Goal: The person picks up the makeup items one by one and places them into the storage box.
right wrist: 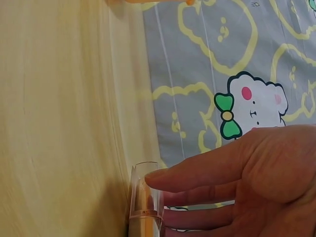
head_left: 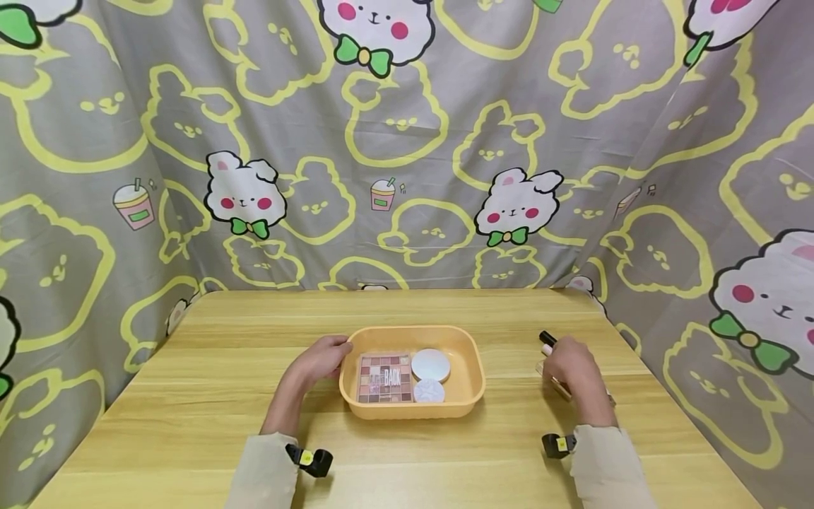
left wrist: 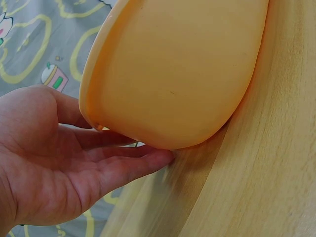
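A yellow-orange plastic basin (head_left: 473, 353) stands mid-table. In it lie an eyeshadow palette (head_left: 386, 379) with BACK on its lid, a larger round white compact (head_left: 431, 365) and a smaller marbled one (head_left: 429, 391). My left hand (head_left: 321, 359) holds the basin's left end, thumb at the rim and fingers along the outer wall. To the right of the basin, my right hand (head_left: 574, 369) is low over the table. Its thumb and fingers pinch a clear-capped cosmetic tube (right wrist: 146, 197), seen in the right wrist view. Beside this hand a black-ended stick (head_left: 547, 338) pokes out, its rest hidden.
The wooden table (head_left: 413, 459) runs back to a grey curtain (head_left: 305, 127) printed with rabbits, which encloses the back and both sides. A strip of something slim (head_left: 611, 399) shows just past the right wrist. Cameras (head_left: 311, 461) are strapped to both sleeves.
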`<state>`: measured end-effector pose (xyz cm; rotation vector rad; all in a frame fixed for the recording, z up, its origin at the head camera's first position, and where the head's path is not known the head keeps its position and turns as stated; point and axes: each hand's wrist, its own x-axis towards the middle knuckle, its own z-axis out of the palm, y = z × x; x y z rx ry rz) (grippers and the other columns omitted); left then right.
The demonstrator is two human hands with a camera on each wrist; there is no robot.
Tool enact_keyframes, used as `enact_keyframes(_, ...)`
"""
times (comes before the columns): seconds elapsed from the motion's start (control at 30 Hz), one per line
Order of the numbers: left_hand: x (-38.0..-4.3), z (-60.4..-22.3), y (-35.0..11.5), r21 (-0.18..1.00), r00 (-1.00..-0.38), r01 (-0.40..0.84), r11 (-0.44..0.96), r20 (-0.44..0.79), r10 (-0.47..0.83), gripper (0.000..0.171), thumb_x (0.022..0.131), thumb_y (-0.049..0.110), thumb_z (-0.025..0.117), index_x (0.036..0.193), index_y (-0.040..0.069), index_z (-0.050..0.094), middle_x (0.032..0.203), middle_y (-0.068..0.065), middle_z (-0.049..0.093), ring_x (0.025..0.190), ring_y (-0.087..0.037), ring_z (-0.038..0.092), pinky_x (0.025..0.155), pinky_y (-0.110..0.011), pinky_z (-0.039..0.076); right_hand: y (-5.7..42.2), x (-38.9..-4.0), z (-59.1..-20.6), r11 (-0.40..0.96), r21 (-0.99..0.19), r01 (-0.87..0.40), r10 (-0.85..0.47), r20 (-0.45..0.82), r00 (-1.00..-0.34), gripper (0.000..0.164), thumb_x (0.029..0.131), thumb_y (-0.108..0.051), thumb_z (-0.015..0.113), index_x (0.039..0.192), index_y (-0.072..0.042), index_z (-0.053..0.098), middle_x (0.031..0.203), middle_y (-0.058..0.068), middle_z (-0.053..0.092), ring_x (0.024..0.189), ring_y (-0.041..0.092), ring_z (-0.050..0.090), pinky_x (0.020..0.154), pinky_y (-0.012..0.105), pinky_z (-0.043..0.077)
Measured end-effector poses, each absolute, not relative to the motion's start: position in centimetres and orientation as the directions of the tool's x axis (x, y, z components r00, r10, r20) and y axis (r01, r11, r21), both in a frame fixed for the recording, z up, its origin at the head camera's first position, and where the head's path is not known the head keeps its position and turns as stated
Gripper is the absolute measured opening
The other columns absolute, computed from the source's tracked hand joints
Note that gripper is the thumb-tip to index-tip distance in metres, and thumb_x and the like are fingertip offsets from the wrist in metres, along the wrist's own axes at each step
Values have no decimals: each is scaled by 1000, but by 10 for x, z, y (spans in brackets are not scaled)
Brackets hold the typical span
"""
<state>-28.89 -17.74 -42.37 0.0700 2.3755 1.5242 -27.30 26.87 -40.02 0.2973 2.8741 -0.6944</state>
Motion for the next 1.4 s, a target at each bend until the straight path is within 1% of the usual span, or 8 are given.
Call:
enact_keyframes(0.1,-289,-423,-177,889,-949,-125,440,-237,210,54,108,20,38,152,-11,35,132,-23,60,110,-22,63,88,-39,58,268,-274,-401,878,-420,227,149,-212,-966,20,71,-1,72,83,10,62,80,20,57,64,27,53,52,31,45)
enact_keyframes(0.23,-289,-424,-177,889,-949,-123,441,-235,209,54,108,21,38,152,-11,35,135,-24,59,114,-25,63,90,-41,58,268,-274,-403,894,-394,212,143,-197,-970,23,75,-2,68,90,13,60,82,22,57,67,29,53,54,32,45)
enact_keyframes(0.4,-289,-423,-176,892,-950,-120,437,-230,210,54,108,20,39,151,-12,35,137,-25,58,118,-27,62,92,-42,58,269,-275,-406,905,-375,200,138,-185,-973,27,77,-3,68,95,16,60,84,24,58,69,31,53,55,33,46)
enact_keyframes(0.7,-289,-424,-177,890,-950,-115,441,-229,212,53,108,20,39,151,-11,37,128,-21,62,108,-21,63,87,-38,58,269,-275,-407,904,-380,197,133,-189,-973,27,77,-2,69,95,16,59,84,23,57,70,31,53,56,33,45)
enact_keyframes(0.83,-289,-425,-177,891,-951,-114,439,-226,211,53,107,20,39,150,-11,38,130,-22,62,111,-24,64,88,-39,58,269,-275,-406,903,-381,201,134,-195,-972,28,79,-3,68,97,17,59,85,24,58,71,32,53,57,34,46)
enact_keyframes(1.07,-289,-426,-177,890,-953,-119,440,-227,201,53,107,19,39,150,-12,37,140,-28,56,122,-32,62,94,-44,57,269,-275,-405,900,-393,190,131,-174,-976,20,84,-3,58,91,15,59,82,23,57,65,29,53,52,31,45)
enact_keyframes(1.2,-289,-426,-177,889,-952,-122,441,-231,202,54,108,19,38,151,-13,35,143,-30,53,125,-35,61,96,-46,56,269,-275,-406,891,-411,193,135,-167,-977,17,82,-2,58,88,14,58,78,22,57,61,28,54,50,30,45)
enact_keyframes(1.4,-289,-425,-176,890,-951,-123,440,-232,205,54,108,19,38,151,-13,35,142,-30,53,124,-35,61,95,-45,57,269,-275,-404,881,-428,199,138,-169,-976,14,82,-4,58,82,10,60,76,20,59,59,27,56,49,31,46)
